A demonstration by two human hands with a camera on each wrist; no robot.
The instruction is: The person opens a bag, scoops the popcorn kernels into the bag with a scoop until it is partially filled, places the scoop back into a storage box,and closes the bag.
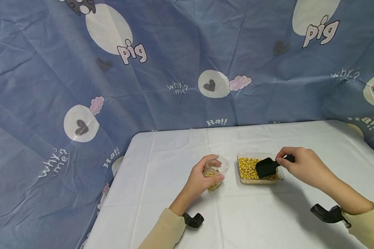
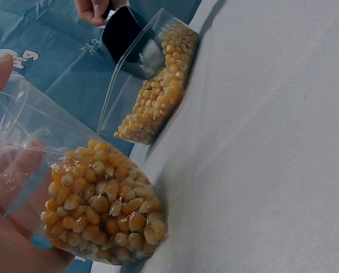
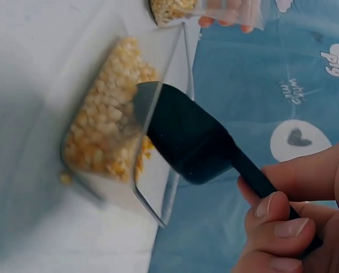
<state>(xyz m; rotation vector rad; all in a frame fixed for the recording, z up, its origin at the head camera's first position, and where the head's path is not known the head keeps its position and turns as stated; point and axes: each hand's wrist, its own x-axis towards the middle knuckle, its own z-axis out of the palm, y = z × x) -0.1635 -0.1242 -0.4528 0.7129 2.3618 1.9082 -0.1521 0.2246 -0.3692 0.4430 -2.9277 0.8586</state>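
My left hand (image 1: 200, 178) holds a clear plastic bag (image 1: 223, 165) upright by its sides, its mouth spread wide. Corn kernels (image 2: 101, 199) fill the lower part of the bag. In my right hand (image 1: 302, 164) is a black scoop (image 1: 267, 167), gripped by its handle (image 3: 255, 176). The scoop's blade dips over the rim into a clear rectangular container (image 1: 276, 154), its tip at the yellow corn kernels (image 1: 247, 167) inside. How much corn the blade carries is hidden by its back.
A white cloth (image 1: 174, 155) covers the table, and the container stands on it to the right of the bag. One loose kernel (image 3: 65, 178) lies beside the container. A blue printed curtain (image 1: 162, 52) hangs behind the table. Each wrist wears a black device (image 1: 194, 220).
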